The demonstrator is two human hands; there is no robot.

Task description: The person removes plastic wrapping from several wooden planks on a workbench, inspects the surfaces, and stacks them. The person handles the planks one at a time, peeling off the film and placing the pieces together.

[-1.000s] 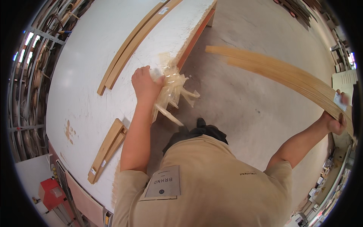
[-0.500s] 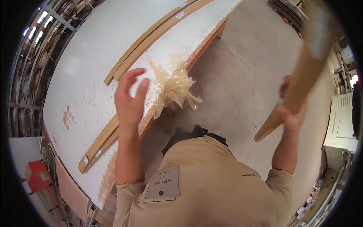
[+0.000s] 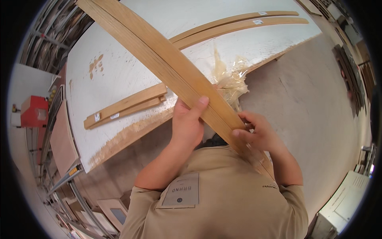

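A long pair of wooden strips (image 3: 159, 59), lying side by side, slants across in front of me above the white table. My left hand (image 3: 189, 121) is closed around it near the middle, thumb on top and fingers underneath. Farther down, my right hand (image 3: 258, 133) grips its right edge with thumb and fingers; some of those fingers are hidden. Something shiny and clear, like film or tape, shows on the strips' near end by my chest. Behind the strips, a crumpled heap of clear yellowish film (image 3: 234, 81) hangs at the table edge.
On the white table (image 3: 131, 67) lie two long wooden strips (image 3: 238, 30) at the far side and several short pieces (image 3: 127, 105) at the left. The table's front edge is worn. A red box (image 3: 35, 111) stands far left, a pale cabinet (image 3: 338, 207) lower right.
The wooden strips have swung from my right side to across my front. My left hand, open and empty before, now holds them too. My view has turned left.
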